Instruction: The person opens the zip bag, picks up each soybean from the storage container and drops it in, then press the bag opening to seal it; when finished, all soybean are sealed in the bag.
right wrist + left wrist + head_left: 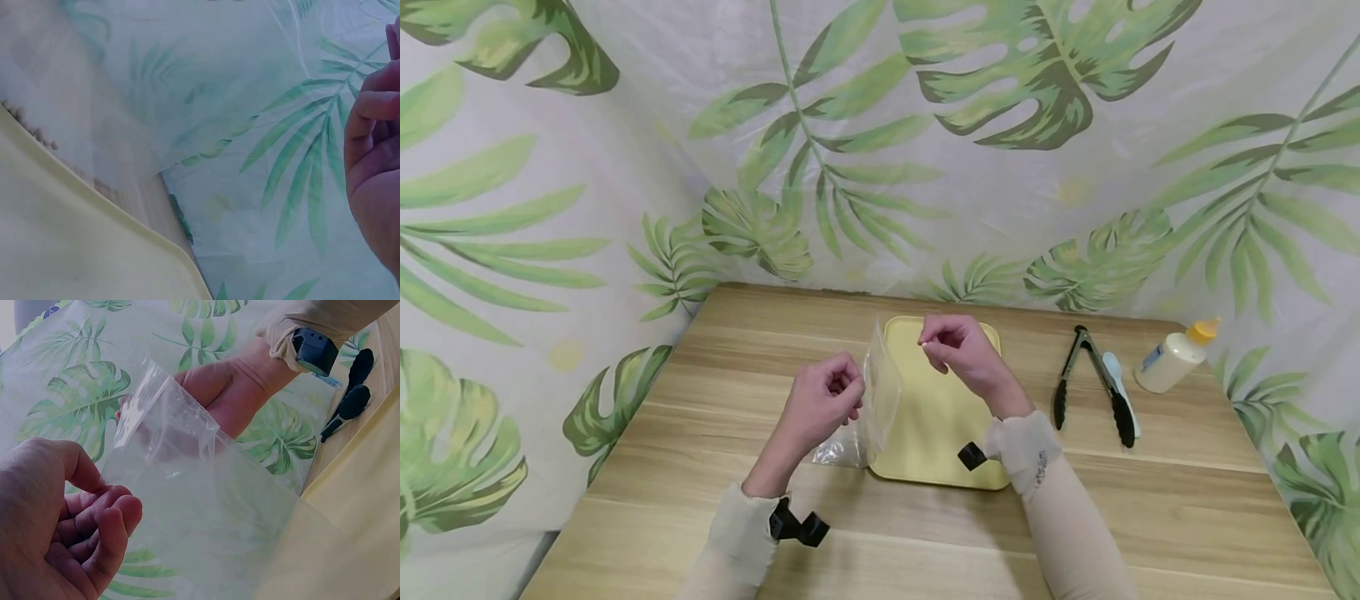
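In the head view my left hand (823, 404) pinches the edge of a clear plastic bag (883, 387) between thumb and forefinger. The bag hangs over the left side of a yellow tray (925, 425), its lower part resting on the table. In the left wrist view the bag (181, 450) overlaps my right hand (231, 394), which is behind it. Above the tray's far end, my right hand (966, 354) brings thumb and forefinger tips together on a small pale thing (923, 343), too small to make out. Its fingers (375, 125) look bent in the right wrist view.
Black-tipped tongs (1093, 387) lie right of the tray, with a light blue spoon (1118, 383) beside them. A bottle with an orange cap (1172, 358) is further right. Several small tan lumps (31, 125) show at the tray edge. A leaf-patterned cloth (865, 167) stands behind the table.
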